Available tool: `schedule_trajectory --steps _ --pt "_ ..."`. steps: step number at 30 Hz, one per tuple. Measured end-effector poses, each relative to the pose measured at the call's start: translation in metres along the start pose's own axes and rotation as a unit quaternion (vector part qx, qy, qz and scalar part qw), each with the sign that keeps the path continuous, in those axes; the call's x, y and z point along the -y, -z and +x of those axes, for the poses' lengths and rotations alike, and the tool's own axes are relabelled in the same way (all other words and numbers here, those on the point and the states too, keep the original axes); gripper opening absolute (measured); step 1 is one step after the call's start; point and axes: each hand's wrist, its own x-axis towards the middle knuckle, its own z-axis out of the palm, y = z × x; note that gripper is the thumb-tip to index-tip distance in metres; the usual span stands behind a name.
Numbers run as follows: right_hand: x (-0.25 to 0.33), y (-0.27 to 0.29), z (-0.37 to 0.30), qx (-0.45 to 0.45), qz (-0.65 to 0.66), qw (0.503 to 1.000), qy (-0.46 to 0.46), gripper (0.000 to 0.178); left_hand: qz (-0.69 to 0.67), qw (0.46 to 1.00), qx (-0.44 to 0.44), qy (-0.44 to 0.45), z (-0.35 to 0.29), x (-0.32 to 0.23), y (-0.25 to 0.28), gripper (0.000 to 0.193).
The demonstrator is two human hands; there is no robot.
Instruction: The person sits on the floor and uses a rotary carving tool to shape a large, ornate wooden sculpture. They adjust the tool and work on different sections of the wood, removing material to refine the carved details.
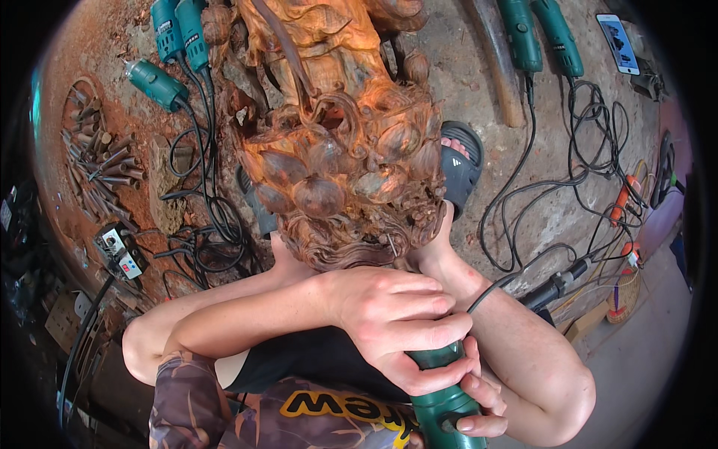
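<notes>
A large carved wooden piece (321, 165), orange-brown with rounded leaf-like bulges and swirling grooves, stands between my legs. My left hand (396, 322) is closed around the front part of a green electric grinder (446, 411). Lower down, the fingers of my right hand (482, 389) wrap the grinder's body from the right; its palm is hidden. Just beyond my left knuckles, a thin metal bit (393, 245) shows against the carving's near end. Whether it touches the wood, I cannot tell.
More green grinders (155, 84) lie at the upper left and upper right (557, 37), their black cords (516, 202) looped over the floor. At the left are a pile of tool bits (105, 161) and a control box (122, 253). A phone (618, 45) lies at the far right.
</notes>
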Motion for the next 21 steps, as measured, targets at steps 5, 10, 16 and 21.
schedule_trajectory --steps 5,10,16,21 --pt "-0.001 -0.007 -0.002 -0.093 -0.047 0.994 0.037 0.042 -0.007 1.000 0.013 0.006 0.000 -0.002 0.000 0.037" --pt "0.000 -0.021 -0.003 -0.116 -0.031 0.993 0.017 0.039 0.004 1.000 0.012 0.015 0.010 -0.009 -0.001 0.034" --pt "0.082 -0.086 -0.150 0.048 -0.317 0.917 0.236 0.043 0.102 0.963 0.042 0.247 0.082 -0.051 -0.038 0.033" --pt "0.164 -0.109 -0.215 0.103 -0.412 0.846 0.323 0.066 0.129 0.915 -0.012 0.383 0.091 -0.025 -0.045 0.040"
